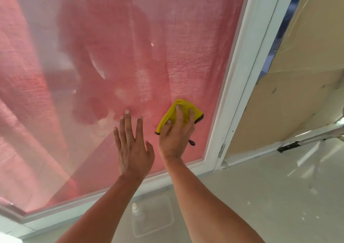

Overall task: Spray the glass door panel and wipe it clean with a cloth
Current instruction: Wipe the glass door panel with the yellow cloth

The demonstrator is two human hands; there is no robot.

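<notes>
Yellow microfibre cloth [178,115] is pressed flat against the glass door panel [111,56], low and near the right side, close to the white door frame [240,93]. It is held by the right hand [176,134]: fingers [179,112] spread over the bunched cloth and pressing it to the glass, so clamped on it by pressure rather than pinched. A dark hem and a small loop tag are seen hanging below the palm.

Left hand [133,145] is laid open on the glass just beside it, fingers apart and straight, nothing held; judged to be bracing.

A pink curtain [28,75] is seen through the pane, with hazy streaks and reflections across it. Whether those are spray film or glare cannot be told.

A clear bottle [136,213] with a white cap, probably the cleaner, is stood on the floor by the bottom rail, in or beside a clear tray [163,222]; which cannot be told.

Handling, as judged: cloth is light, soft, limp, so it will fold and slip under the palm unless kept bunched and loaded with flat pressure. Glass is stiff, slick, fragile; even pressure advised, no point loads. Bottom corner by the frame is likely to trap residue.
</notes>
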